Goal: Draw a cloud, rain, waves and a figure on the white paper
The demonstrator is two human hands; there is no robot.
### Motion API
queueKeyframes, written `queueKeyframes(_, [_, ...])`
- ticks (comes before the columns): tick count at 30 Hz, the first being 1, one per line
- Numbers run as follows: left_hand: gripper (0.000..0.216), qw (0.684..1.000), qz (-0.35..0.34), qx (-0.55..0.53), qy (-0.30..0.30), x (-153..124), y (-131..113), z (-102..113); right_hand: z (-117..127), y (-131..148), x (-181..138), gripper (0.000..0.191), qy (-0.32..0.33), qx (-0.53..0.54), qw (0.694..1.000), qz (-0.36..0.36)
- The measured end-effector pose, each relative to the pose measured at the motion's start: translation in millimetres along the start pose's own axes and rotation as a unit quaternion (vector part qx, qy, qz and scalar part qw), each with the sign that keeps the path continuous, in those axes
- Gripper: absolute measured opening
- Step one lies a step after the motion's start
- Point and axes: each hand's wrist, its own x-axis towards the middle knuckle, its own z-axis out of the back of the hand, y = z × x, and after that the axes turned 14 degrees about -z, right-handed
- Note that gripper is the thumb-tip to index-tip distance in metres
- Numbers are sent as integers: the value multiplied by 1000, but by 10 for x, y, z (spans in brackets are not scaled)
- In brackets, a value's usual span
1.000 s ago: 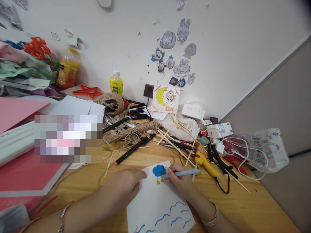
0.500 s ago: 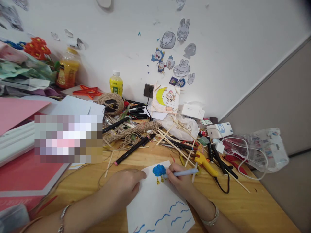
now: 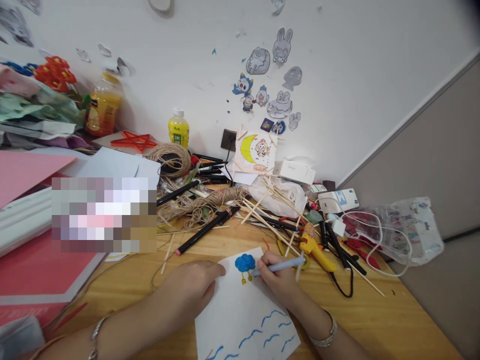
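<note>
A white sheet of paper point(image 3: 243, 310) lies on the wooden table in front of me. It carries a blue cloud point(image 3: 245, 262) with small yellow shapes hanging below it, and blue wavy lines near its lower edge. My right hand point(image 3: 276, 275) is closed round a pale blue pen point(image 3: 287, 264), whose tip touches the paper just under the cloud's right side. At the upper left edge of the sheet, my left hand point(image 3: 197, 285) is curled, its forefinger and thumb pressing on the paper; its other fingers are partly hidden.
A yellow glue gun point(image 3: 315, 248) lies right of the paper, near thin wooden sticks point(image 3: 270, 225) and black markers point(image 3: 204, 231). Twine point(image 3: 210, 202), a yellow-labelled bottle point(image 3: 179, 129) and a moon drawing point(image 3: 257, 151) stand farther back. Red and pink sheets point(image 3: 30, 265) are at left.
The pen has tilted slightly, its back end rising a little while its tip stays under the cloud. My left hand and the paper keep their places.
</note>
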Motion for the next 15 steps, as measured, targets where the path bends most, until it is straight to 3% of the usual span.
queueKeyframes(15, [35, 1000, -13, -3, -15, -4, 44, -37, 64, -48, 34, 40, -30, 38, 999, -22])
